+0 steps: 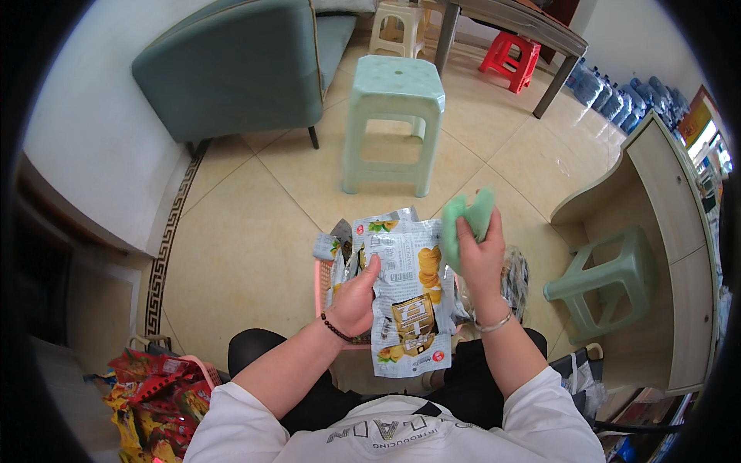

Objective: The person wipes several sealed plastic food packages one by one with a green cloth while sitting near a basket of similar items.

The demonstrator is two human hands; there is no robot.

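A flat silver-grey snack packet [408, 324] printed with yellow food pictures and writing lies across my lap, gripped at its left side by my left hand [354, 301] with the thumb on top. My right hand [483, 252] pinches a folded pale green cloth or sponge [454, 231] beside the packet's upper right edge. Whether the cloth touches the packet I cannot tell. Below and behind the packet stands a pink plastic basket [319, 289] holding more silver packets [330, 246], partly hidden. Right of it, clear plastic with dark, shiny contents [515, 278] shows past my right wrist.
A pale green plastic stool [396, 84] stands ahead. Another green stool [608, 283] is by the wooden cabinet [654, 191] at right. To my lower left is a pile of red and yellow packets [162, 393]. A grey-blue sofa [243, 75] and a table [521, 20] are farther off.
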